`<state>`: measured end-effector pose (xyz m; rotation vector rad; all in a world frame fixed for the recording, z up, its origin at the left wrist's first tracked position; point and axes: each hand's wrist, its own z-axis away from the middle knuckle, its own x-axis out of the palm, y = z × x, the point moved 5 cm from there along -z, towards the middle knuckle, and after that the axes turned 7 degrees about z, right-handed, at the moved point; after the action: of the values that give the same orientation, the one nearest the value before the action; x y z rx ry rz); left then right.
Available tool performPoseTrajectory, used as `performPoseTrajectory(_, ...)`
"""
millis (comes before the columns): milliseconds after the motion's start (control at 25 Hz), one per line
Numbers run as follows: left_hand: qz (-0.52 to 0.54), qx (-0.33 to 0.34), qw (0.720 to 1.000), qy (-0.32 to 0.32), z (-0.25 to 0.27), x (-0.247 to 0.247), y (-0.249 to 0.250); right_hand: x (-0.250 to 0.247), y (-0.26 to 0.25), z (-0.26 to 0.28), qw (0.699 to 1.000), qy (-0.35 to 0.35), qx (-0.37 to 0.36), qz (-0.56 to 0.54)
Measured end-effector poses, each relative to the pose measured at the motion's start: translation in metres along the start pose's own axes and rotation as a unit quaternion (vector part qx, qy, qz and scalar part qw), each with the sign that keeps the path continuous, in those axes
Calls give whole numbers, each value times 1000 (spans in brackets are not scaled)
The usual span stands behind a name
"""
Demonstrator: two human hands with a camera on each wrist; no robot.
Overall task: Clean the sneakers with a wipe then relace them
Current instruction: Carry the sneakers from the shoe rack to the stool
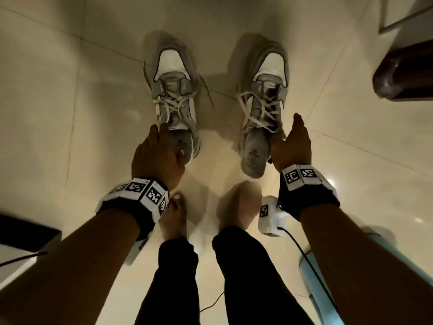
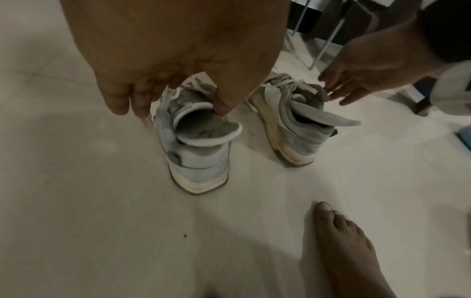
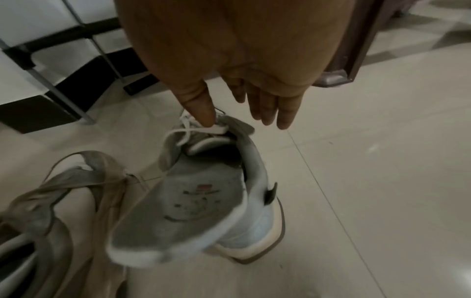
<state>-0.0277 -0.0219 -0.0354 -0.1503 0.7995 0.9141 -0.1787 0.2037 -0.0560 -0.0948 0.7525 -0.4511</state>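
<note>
Nearest, two bare feet (image 1: 174, 214) on a pale tiled floor (image 1: 70, 102), dark trouser legs (image 1: 246, 266) below them in the head view. Marker-covered wristbands (image 1: 138, 195) on both forearms, a small white camera block (image 1: 269, 216) hanging off the right one with a black cable (image 1: 311, 261) trailing back

Just ahead of the toes, left hand (image 1: 159, 158) lowered over the heel end of the left sneaker (image 1: 173, 90), fingers bent down on the outer side of the collar and thumb (image 2: 224, 104) dipped inside the opening against the tongue; loosely curved around that edge, no firm squeeze visible. Grey insole (image 2: 206, 131) lifted and poking out over the heel

Right hand (image 1: 293, 141) beside the right sneaker (image 1: 264, 97), palm turned inward, fingers (image 3: 267, 108) straight and spread a little, thumb tip touching a white lace (image 3: 188, 129) near the tongue; nothing clasped. This shoe's insole (image 3: 183, 211) also pulled up and hanging out past the heel

Both sneakers standing apart on the tiles, toes pointing away, laces loose and criss-crossed, ends spilling onto the floor

Farther off, a dark wooden furniture edge (image 1: 403, 76) at right and thin metal legs (image 1: 398, 17) in the upper corner
</note>
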Motion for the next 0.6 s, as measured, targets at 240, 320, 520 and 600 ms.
performPoseTrajectory(240, 210, -172, 959, 76, -29, 31, -35, 37, 27, -21, 999, -4, -4, 39)
performPoseTrajectory(320, 225, -221, 949, 30, -39, 42, -46, 39, 39, -29, 998, -4, 16, 63)
performPoseTrajectory(520, 232, -159, 959, 46, -71, 40, -56, 38, 33, -42, 993, -1, -14, 115)
performPoseTrajectory(600, 226, -129, 964, 52, -68, 36, -57, 38, 28, -33, 994, 5, -33, 107)
